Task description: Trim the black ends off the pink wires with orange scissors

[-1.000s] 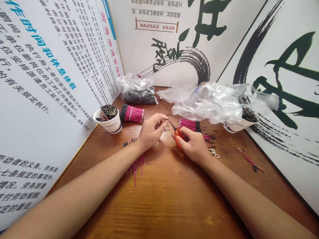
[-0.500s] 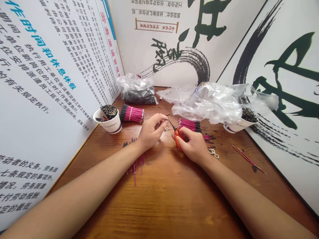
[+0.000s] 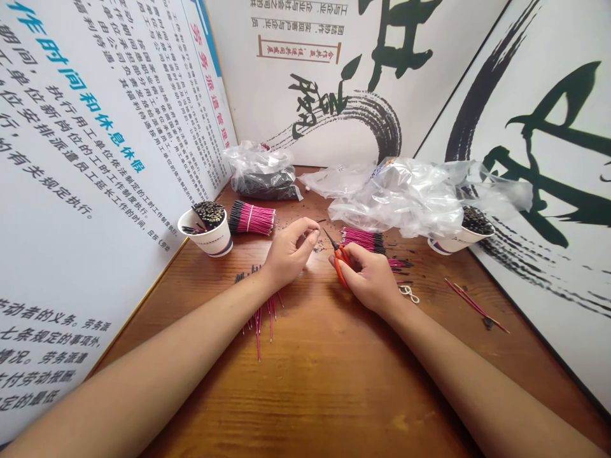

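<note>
My left hand (image 3: pixel 292 250) is closed in a pinch, thumb against fingertips. Whatever lies in the pinch is too small to make out. Wrapped in my right hand (image 3: pixel 375 273) are scissors (image 3: pixel 340 257) with orange handles, their thin dark blades pointing up and left, a short gap away from the left fingertips. Loose pink wires (image 3: pixel 259 327) with dark sleeves lie under and beside my left wrist. Behind my right hand rests a bundle of pink wires (image 3: pixel 361 239) with black ends, and more pink wires with dark ends lie just right of that hand.
A paper cup (image 3: pixel 212 242) full of black pieces stands at the left, next to a tied wire bundle (image 3: pixel 252 217). Plastic bags (image 3: pixel 405 197) cover the back, partly over a second cup (image 3: pixel 458 242). Two wires (image 3: pixel 477 306) lie far right. Printed panels enclose the table (image 3: pixel 305 388).
The scissor tips have drawn slightly away from the left fingertips. Both hands otherwise stay in nearly the same place.
</note>
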The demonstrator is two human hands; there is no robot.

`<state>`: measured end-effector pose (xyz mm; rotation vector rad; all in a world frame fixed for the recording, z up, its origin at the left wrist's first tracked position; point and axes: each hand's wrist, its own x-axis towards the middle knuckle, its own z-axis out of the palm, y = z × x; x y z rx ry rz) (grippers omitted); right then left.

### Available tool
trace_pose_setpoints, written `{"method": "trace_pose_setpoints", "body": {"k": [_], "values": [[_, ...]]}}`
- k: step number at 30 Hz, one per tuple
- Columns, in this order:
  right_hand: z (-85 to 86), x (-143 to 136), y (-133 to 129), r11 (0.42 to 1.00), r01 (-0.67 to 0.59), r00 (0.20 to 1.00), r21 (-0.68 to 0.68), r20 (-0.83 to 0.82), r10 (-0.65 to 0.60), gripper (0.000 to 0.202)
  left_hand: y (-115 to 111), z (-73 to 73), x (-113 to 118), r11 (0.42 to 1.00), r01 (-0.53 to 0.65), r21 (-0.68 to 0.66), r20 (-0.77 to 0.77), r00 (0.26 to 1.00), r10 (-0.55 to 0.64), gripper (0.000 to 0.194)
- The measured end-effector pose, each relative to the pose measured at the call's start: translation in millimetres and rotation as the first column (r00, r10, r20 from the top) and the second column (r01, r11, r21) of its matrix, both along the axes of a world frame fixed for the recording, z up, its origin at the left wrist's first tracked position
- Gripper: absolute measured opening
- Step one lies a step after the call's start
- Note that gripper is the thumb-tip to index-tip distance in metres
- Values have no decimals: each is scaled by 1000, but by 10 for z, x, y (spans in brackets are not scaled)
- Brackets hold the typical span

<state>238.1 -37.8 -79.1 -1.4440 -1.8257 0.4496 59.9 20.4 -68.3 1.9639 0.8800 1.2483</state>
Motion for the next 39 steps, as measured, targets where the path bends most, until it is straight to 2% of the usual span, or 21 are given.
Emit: {"method": "trace_pose_setpoints", "body": {"k": [15, 20, 39], "values": [[45, -15, -22, 1000, -20, 998, 11, 67, 19, 29, -19, 23, -33, 999, 44, -1, -14, 999, -44, 26], [77, -14, -39, 999, -48, 993, 17, 108, 46, 21, -26, 15, -39, 999, 45, 11, -23, 999, -45, 27], [82, -27, -43, 998, -54, 989, 14, 139, 51, 18, -36, 27, -47, 998, 54, -8, -56, 997, -55, 31]]}}
